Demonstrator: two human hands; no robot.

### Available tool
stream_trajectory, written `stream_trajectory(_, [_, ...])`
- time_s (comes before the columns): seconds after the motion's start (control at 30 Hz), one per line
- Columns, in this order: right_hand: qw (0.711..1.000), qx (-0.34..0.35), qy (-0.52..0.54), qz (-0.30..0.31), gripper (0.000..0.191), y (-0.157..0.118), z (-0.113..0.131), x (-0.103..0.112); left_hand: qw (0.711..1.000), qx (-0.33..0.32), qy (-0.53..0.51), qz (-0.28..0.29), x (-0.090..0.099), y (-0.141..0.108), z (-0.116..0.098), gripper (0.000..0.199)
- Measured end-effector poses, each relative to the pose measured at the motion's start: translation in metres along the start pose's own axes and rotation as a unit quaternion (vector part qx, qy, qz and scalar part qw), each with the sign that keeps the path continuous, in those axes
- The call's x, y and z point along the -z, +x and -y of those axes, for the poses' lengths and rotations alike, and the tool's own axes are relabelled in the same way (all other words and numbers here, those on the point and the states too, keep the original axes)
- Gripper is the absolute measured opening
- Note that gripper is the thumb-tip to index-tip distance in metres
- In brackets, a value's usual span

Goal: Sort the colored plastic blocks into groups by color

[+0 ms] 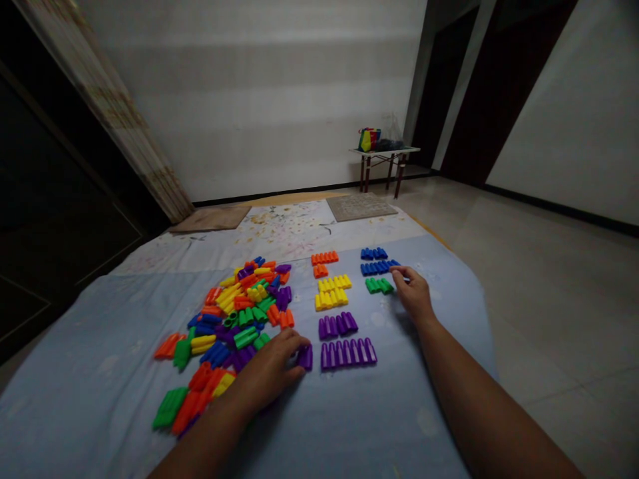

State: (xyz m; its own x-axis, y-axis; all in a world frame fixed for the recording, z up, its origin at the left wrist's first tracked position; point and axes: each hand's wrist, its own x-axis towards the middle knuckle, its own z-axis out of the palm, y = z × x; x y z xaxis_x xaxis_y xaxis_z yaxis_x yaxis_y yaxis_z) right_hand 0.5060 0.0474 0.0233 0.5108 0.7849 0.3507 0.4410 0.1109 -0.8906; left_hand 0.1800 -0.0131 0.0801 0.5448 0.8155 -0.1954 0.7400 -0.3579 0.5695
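Left of the purple rows, my left hand [279, 362] has its thumb and fingers closed around a purple bullet-shaped toy block [305, 358]. My right hand [413, 293] is at the right end of a blue row [375, 268], fingers pinched on a blue bullet-shaped toy block [395, 263]. Just below that lies a short green row [379, 286]. Two purple rows [348, 354] stand nearest me in the middle, with yellow rows [332, 299] and orange rows [325, 257] beyond them. A mixed pile of blocks [244, 316] spreads to the left, partly hidden by my left forearm.
A pale blue cloth [399, 412] covers the bed-like surface, with a floral cloth [294, 233] farther back. Two flat mats [360, 207] lie at its far edge. Across the tiled floor [539, 319], a small table [384, 152] holds a colourful bag and a plastic bag.
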Motion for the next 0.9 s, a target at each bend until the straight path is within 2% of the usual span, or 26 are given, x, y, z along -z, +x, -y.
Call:
stream_trajectory(0.1, [1.0, 0.012, -0.005, 0.01, 0.037, -0.002, 0.003, 0.002, 1.0, -0.01, -0.017, -0.008, -0.008, 0.0, -0.002, 0.036])
stream_trajectory(0.2, [0.998, 0.029, -0.01, 0.048, 0.038, -0.004, 0.004, 0.003, 0.999, -0.016, -0.026, -0.016, -0.014, 0.001, -0.003, 0.036])
stream_trajectory(0.3, [0.991, 0.026, -0.013, 0.13, 0.038, -0.008, 0.005, 0.002, 0.999, -0.004, -0.029, -0.026, -0.018, 0.0, -0.003, 0.041])
stream_trajectory(0.37, [0.977, -0.001, -0.01, 0.214, 0.038, -0.011, 0.009, 0.002, 0.999, 0.014, -0.033, -0.031, -0.02, -0.002, -0.002, 0.047])
stream_trajectory(0.43, [0.946, -0.038, -0.01, 0.321, 0.037, -0.015, 0.018, 0.005, 0.998, 0.029, -0.038, -0.033, -0.02, -0.004, 0.001, 0.052])
stream_trajectory(0.53, [0.879, -0.066, -0.031, 0.47, 0.034, -0.023, 0.036, 0.015, 0.998, 0.026, -0.041, -0.033, -0.019, -0.007, 0.004, 0.048])
stream_trajectory(0.63, [0.825, -0.056, -0.1, 0.554, 0.034, -0.033, 0.053, 0.024, 0.998, 0.013, -0.037, -0.041, -0.02, -0.006, 0.006, 0.038])
stream_trajectory(0.73, [0.8, -0.041, -0.181, 0.57, 0.04, -0.043, 0.061, 0.025, 0.998, 0.009, -0.034, -0.059, -0.024, -0.004, 0.006, 0.034])
stream_trajectory(0.9, [0.818, -0.007, -0.222, 0.531, 0.035, -0.048, 0.066, 0.017, 0.996, 0.014, -0.028, -0.087, -0.031, 0.0, 0.003, 0.032])
